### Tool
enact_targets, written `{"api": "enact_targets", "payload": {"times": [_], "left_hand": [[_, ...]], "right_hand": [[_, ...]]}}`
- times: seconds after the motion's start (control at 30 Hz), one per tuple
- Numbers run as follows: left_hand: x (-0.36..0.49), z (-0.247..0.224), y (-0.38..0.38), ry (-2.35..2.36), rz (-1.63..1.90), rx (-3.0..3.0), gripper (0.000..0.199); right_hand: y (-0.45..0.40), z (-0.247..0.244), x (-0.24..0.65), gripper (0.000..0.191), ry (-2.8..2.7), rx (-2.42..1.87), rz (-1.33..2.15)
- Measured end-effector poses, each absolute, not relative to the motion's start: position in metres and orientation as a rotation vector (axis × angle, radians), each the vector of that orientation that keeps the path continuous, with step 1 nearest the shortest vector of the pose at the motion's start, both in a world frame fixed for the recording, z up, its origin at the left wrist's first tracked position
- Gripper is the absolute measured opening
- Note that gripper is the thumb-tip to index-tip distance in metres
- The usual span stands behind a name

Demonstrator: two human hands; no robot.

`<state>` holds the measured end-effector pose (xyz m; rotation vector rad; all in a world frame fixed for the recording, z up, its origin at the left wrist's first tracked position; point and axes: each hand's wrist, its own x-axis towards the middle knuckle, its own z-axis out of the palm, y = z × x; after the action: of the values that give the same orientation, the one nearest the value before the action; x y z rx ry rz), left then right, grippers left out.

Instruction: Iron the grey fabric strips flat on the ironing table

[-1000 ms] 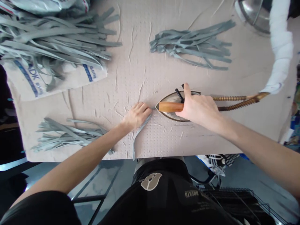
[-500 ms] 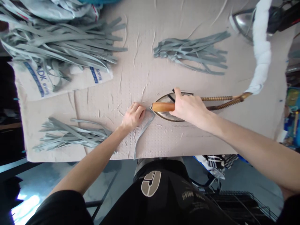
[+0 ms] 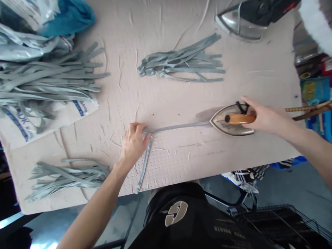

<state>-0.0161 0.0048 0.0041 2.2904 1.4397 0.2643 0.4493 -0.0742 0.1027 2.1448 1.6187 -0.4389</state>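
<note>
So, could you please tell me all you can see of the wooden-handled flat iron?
The flat iron has a pointed, shiny metal body, with an orange-brown wooden handle on a black bracket. It lies flat on pitted beige cardboard, tip leftward, the right hand gripping the handle, a grey strip meeting its tip.

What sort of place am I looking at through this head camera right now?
Probably a small handcraft workshop: the right hand is on a flat iron, a second iron sits nearby, and bundles of cut grey strips lie on a cardboard sheet.
</note>
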Motion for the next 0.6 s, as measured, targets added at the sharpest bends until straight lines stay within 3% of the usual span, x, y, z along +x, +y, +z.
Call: {"api": "enact_targets", "payload": {"times": [0.1, 0.23, 0.37, 0.43, 0.5, 0.57, 0.6], "left_hand": [[-0.015, 0.006, 0.012, 1.384, 0.098, 2.361, 0.016], [-0.008, 0.028, 0.023, 1.319, -0.161, 2.242, 0.006], [0.033, 0.086, 0.033, 1.161, -0.418, 2.017, 0.01], [0.066, 0.121, 0.04, 1.05, -0.399, 1.979, 0.014], [0.102, 0.153, 0.048, 0.937, -0.335, 1.939, 0.016], [0.135, 0.18, 0.057, 0.85, -0.223, 1.854, 0.017], [0.15, 0.191, 0.062, 0.824, -0.144, 1.801, 0.018]], "right_hand": [[-0.089, 0.094, 0.493, 0.077, 1.579, 2.202, -0.413], [-0.09, 0.082, 0.546, 0.087, 1.657, 2.279, -0.216], [-0.075, 0.076, 0.578, 0.09, 1.853, 2.253, -0.102], [-0.064, 0.088, 0.563, 0.078, 2.072, 2.245, -0.144], [-0.056, 0.11, 0.523, 0.05, 2.386, 2.252, -0.238], [-0.05, 0.135, 0.47, 0.021, 2.756, 2.176, -0.472], [-0.047, 0.144, 0.443, 0.017, 2.943, 2.003, -0.689]]}}
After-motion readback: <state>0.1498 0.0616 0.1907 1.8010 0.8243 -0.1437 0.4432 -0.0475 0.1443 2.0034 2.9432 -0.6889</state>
